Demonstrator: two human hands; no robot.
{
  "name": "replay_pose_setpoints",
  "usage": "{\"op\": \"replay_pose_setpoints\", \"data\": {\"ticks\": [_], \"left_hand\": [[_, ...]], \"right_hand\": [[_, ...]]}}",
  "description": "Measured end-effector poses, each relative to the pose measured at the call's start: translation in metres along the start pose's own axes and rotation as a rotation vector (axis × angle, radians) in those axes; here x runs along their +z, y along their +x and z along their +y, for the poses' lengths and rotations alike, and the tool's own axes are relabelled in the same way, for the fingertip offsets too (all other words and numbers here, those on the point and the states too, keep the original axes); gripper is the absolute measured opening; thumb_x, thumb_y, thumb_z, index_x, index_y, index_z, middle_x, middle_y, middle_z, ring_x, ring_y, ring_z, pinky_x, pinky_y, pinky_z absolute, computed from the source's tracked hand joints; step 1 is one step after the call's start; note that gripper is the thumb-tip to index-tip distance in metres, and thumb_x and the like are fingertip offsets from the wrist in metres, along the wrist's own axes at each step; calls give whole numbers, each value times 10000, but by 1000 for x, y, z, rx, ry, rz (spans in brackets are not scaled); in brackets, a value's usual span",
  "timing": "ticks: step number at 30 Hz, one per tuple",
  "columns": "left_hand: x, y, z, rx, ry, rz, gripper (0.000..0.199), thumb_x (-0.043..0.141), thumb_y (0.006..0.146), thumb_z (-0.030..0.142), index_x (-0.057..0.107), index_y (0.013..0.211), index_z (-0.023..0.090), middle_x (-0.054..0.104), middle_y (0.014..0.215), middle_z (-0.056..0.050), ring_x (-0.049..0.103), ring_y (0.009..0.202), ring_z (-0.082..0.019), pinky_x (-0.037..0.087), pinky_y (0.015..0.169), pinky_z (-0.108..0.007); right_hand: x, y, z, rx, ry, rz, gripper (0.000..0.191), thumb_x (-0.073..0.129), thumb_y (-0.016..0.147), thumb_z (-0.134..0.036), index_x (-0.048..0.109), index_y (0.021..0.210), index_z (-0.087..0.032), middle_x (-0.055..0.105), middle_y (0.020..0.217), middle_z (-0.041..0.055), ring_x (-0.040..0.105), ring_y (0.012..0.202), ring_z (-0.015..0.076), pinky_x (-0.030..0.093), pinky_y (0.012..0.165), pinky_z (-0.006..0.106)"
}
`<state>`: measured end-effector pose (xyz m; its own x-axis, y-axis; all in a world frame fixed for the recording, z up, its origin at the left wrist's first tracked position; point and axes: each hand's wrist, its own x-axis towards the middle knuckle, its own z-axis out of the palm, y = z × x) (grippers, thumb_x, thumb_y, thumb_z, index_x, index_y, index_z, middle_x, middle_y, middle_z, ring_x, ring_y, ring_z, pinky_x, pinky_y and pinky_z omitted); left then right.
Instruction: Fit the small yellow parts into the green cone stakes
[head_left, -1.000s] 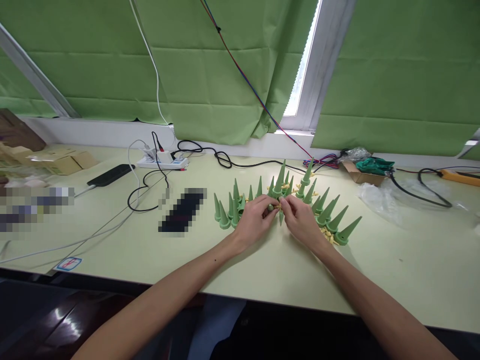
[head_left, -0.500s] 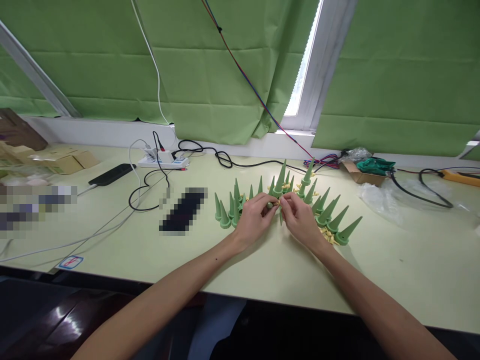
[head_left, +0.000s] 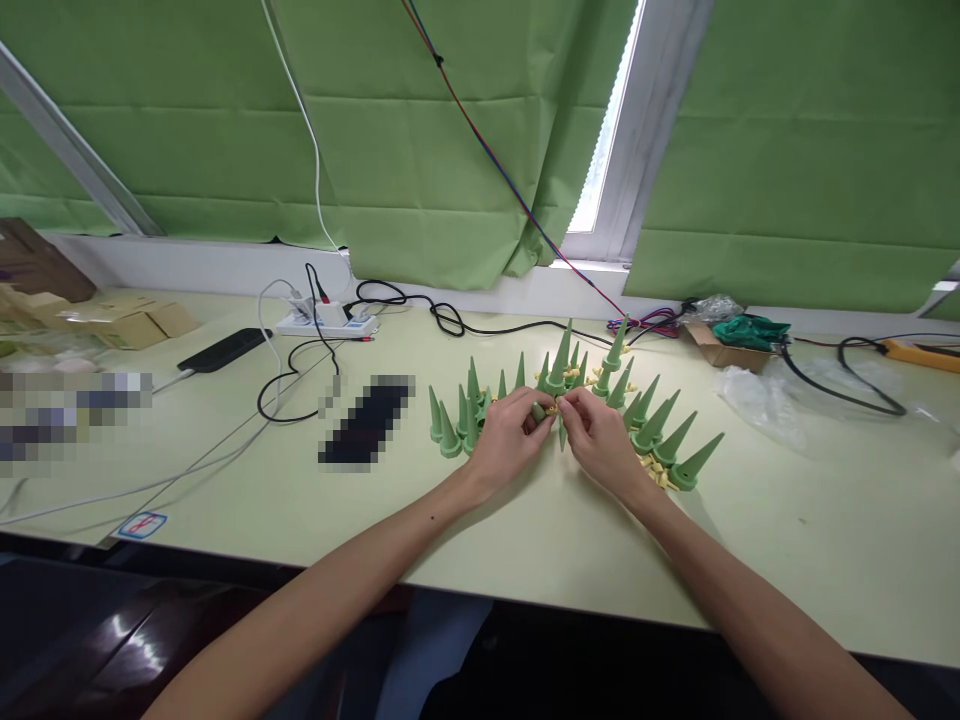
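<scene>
My left hand (head_left: 508, 440) is closed, thumb and fingers pinching a small green cone (head_left: 538, 411) with a yellow bit (head_left: 551, 409) at its end. Close beside it, my right hand (head_left: 598, 440) pinches with thumb and forefinger; what lies between those fingertips is too small to make out. A green pointed tip (head_left: 562, 436) shows just below the fingertips, and I cannot tell which hand it belongs to. Several green cones (head_left: 559, 362) stand upright around and behind both hands. Small yellow pieces (head_left: 658, 472) lie among the cones by my right wrist.
A blurred-out dark flat object (head_left: 367, 420) lies left of the cones. Further back are a white power strip (head_left: 352, 325), a black cable (head_left: 487, 327) and a black flat device (head_left: 225, 350). An open cardboard box (head_left: 720, 350) and clear plastic bags (head_left: 761, 405) lie at right.
The yellow bit has shifted slightly left, away from my right fingertips, and a little more of the small green cone shows. Both arms have stayed almost in place.
</scene>
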<state>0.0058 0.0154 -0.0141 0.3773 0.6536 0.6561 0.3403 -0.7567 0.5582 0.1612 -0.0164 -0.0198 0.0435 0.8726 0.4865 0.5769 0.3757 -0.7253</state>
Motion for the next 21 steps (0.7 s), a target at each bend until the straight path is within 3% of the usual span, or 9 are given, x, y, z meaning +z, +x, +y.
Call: {"op": "replay_pose_setpoints", "data": {"ticks": [21], "left_hand": [[-1, -1, 1, 7, 11, -43, 88, 631, 852, 137, 653, 931, 169, 643, 736, 20, 521, 540, -80, 434, 545, -220]], "right_hand": [[0, 1, -2, 21, -76, -4, 326, 433, 985, -346, 408, 684, -223, 429, 569, -38, 380, 528, 137, 297, 545, 276]]}}
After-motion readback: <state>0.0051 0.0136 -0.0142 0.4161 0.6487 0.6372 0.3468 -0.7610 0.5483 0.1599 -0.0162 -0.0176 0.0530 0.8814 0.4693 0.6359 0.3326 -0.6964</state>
